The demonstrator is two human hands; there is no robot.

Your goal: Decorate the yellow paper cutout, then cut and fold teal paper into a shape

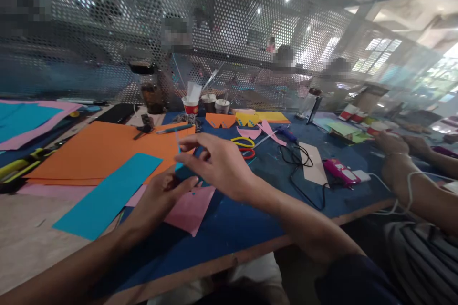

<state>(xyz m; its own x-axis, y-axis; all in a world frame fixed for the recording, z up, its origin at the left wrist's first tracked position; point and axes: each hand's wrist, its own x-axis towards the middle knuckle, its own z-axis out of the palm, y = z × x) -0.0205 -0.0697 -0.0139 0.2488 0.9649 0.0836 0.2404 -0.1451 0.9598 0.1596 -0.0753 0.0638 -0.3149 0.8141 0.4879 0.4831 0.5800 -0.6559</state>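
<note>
My left hand [166, 195] is low over the table with its fingers curled, closed on a small piece of blue paper [179, 167] that is mostly hidden behind the fingers. Just above and to the right, my right hand [223, 164] has its thumb and forefinger brought together in a pinch. A faint thin sliver shows at those fingertips, too blurred to name. Pink paper [193, 212] lies under both hands. Beside my left wrist, a long blue paper strip [110, 195] rests across large orange sheets [89, 147].
Yellow and red-handled scissors [243, 143], cut orange [220, 120] and yellow [246, 119] pieces, and a corded blue glue gun [287, 133] lie beyond. Paper cups [191, 106] stand by the mesh panel [232, 19]. A pink device [341, 173] and another person's arm [400, 171] are at right.
</note>
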